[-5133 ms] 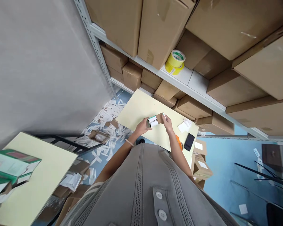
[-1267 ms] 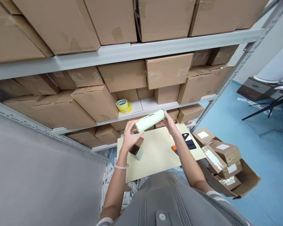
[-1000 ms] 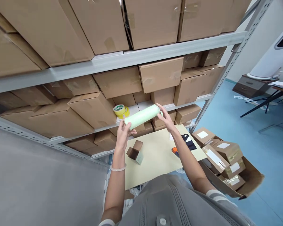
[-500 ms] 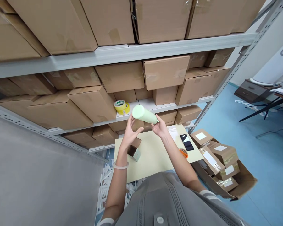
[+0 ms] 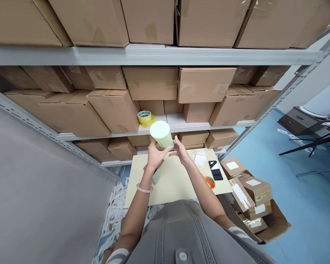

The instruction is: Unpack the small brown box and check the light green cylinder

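Observation:
A pale green cylindrical bottle [image 5: 161, 134] is held up above the small table, one flat round end tilted up towards me. My left hand [image 5: 155, 155] wraps its left side, the thumb lying across the front. My right hand [image 5: 182, 152] is at the bottle's lower right side, its fingers partly hidden behind it. Below my left wrist a small box [image 5: 156, 176], pale green outside and brown inside, lies on the cream tabletop [image 5: 173, 187], mostly covered by the hand and forearm.
On the table's right lie a black phone [image 5: 216, 170], an orange-handled tool [image 5: 209, 182] and white paper [image 5: 200, 158]. Yellow tape rolls [image 5: 145, 118] sit on the shelf [image 5: 178, 124] among cardboard boxes. A large carton [image 5: 277, 220] of labelled parcels stands right; paper strips [image 5: 114, 209] litter the floor left.
The bottle has turned from lying sideways to a more upright tilt. My left hand has closed round its side, and my right hand has shifted inwards. The view has swung slightly.

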`<state>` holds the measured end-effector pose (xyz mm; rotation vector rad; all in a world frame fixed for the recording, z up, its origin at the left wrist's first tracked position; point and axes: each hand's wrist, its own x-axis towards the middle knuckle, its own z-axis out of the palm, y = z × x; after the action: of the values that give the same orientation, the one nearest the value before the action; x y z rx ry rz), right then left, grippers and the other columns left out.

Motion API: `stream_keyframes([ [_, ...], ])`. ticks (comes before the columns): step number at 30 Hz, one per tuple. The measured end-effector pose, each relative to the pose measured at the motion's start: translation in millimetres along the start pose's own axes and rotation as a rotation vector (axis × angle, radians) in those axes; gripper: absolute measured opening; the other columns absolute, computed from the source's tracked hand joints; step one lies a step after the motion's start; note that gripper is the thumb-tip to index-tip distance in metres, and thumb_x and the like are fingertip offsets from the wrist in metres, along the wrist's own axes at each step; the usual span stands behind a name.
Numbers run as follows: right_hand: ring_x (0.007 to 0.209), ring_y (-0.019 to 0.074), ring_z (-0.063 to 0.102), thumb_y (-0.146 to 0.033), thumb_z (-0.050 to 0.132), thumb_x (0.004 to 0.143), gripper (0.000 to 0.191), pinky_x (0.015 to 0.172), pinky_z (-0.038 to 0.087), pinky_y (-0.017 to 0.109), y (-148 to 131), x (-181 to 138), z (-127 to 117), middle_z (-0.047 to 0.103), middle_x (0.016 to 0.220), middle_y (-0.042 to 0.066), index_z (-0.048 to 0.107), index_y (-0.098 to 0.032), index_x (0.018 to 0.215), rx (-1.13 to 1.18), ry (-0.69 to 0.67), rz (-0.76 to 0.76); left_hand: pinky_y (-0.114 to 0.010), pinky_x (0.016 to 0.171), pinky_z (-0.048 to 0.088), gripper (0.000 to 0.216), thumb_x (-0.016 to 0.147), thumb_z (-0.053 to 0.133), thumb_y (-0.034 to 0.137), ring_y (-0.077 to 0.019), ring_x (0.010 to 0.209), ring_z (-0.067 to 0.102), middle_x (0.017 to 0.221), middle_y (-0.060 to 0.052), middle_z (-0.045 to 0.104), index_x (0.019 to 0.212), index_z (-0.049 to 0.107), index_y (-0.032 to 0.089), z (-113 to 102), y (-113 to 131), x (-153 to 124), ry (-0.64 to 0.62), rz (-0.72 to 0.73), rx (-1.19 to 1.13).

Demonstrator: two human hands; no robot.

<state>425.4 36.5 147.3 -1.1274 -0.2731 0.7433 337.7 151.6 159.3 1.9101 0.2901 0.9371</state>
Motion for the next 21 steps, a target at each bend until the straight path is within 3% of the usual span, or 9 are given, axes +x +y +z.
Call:
stream_keyframes([
  [3, 0.097, 0.0183, 0.061, -0.056, 0.059, 0.085, 0.041, 0.077, 0.051, 0.026, -18, -15, -1, 0.064, 0.117, 0.006, 0.066, -0.024, 0.109, -0.261, 0.261, -0.364, -0.039, 0.091, 0.050, 0.056, 0.067, 0.079, 0.044, -0.0265, 0.101, 0.064, 0.109, -0.009, 0.069, 0.112, 0.059, 0.017, -4, 2, -1, 0.059, 0.011, 0.033],
  [6, 0.115, 0.0233, 0.054, -0.049, 0.065, 0.082, 0.049, 0.094, 0.047, 0.034, -43, -35, 6, 0.053, 0.136, 0.006, 0.057, -0.030, 0.126, -0.431, 0.229, -0.534, -0.044, 0.099, 0.046, 0.059, 0.069, 0.079, 0.042, -0.0288, 0.109, 0.060, 0.115, -0.010, 0.067, 0.119, 0.058, 0.019, -5, 0, -2, 0.126, 0.063, 0.144],
  [10, 0.128, 0.0306, 0.044, -0.047, 0.071, 0.076, 0.068, 0.101, 0.043, 0.043, -63, -52, 19, 0.047, 0.142, 0.006, 0.046, -0.032, 0.138, -0.548, 0.100, -0.536, -0.053, 0.119, 0.021, 0.059, 0.074, 0.073, 0.030, -0.0304, 0.119, 0.056, 0.125, -0.009, 0.063, 0.131, 0.055, 0.024, -2, -3, -6, 0.095, 0.208, 0.300],
  [14, 0.128, 0.0271, 0.044, -0.046, 0.071, 0.075, 0.054, 0.103, 0.041, 0.039, -51, -48, 15, 0.052, 0.135, 0.005, 0.055, -0.029, 0.125, -0.520, 0.187, -0.547, -0.059, 0.120, -0.008, 0.060, 0.079, 0.060, 0.012, -0.0299, 0.129, 0.050, 0.133, -0.005, 0.059, 0.136, 0.053, 0.030, -5, 2, -6, -0.038, 0.288, 0.389],
  [17, 0.119, 0.0222, 0.052, -0.047, 0.069, 0.077, 0.047, 0.096, 0.047, 0.033, -30, -40, 2, 0.058, 0.124, 0.003, 0.056, -0.028, 0.117, -0.308, 0.249, -0.451, -0.063, 0.117, -0.010, 0.067, 0.078, 0.062, 0.010, -0.0323, 0.142, 0.034, 0.146, -0.007, 0.047, 0.140, 0.047, 0.031, -12, 2, -3, -0.046, 0.263, 0.398],
  [21, 0.099, 0.0186, 0.062, -0.050, 0.065, 0.081, 0.037, 0.080, 0.055, 0.029, -9, -31, -10, 0.064, 0.108, 0.003, 0.058, -0.025, 0.106, 0.115, 0.255, -0.256, -0.064, 0.117, 0.007, 0.103, 0.066, 0.083, 0.030, -0.0386, 0.148, 0.014, 0.158, -0.019, 0.021, 0.150, 0.024, 0.023, -9, -19, -11, 0.189, 0.033, 0.229],
])
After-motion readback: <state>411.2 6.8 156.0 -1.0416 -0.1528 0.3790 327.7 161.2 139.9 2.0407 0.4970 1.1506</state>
